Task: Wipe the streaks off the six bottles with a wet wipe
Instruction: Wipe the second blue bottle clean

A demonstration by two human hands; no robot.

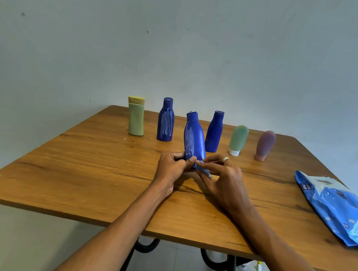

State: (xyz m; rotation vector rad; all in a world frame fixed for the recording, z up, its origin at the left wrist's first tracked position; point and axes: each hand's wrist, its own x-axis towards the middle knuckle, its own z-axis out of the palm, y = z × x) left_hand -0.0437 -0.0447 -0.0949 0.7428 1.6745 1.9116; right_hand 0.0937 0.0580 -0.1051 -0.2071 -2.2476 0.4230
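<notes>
Pale grey wall behind, and in front of it a wooden table (91, 169) on black curled metal legs, seen from the head camera looking down over both forearms.

Along the far edge stands a row: a yellow-green bottle (136, 116) at the left, then a dark blue bottle (166, 121) scribbled with white streaks on its face, then another dark blue bottle (214, 132), a pale green tube (238, 140) standing on its white cap, and a mauve tube (265, 145) on its pink cap.

Out in front of that row, the action: a sixth bottle, the held blue bottle (194, 137), is upright and leaning slightly left, with white streaks down its left side. The left hand (172, 168) grips its base, thumb curled across the front. The right hand (222, 177), a ring on one finger, meets it there, fingertips pinching a small blue-tinted wipe (203, 170) against the bottle's lower edge. A bangle shows on the right wrist.

Over at the right edge of the table lies the blue wet wipe pack (341, 209), flat, its top flap peeled open, well apart from the hands.

Under the table, a small dark object sits on the floor; too blurred to tell.
</notes>
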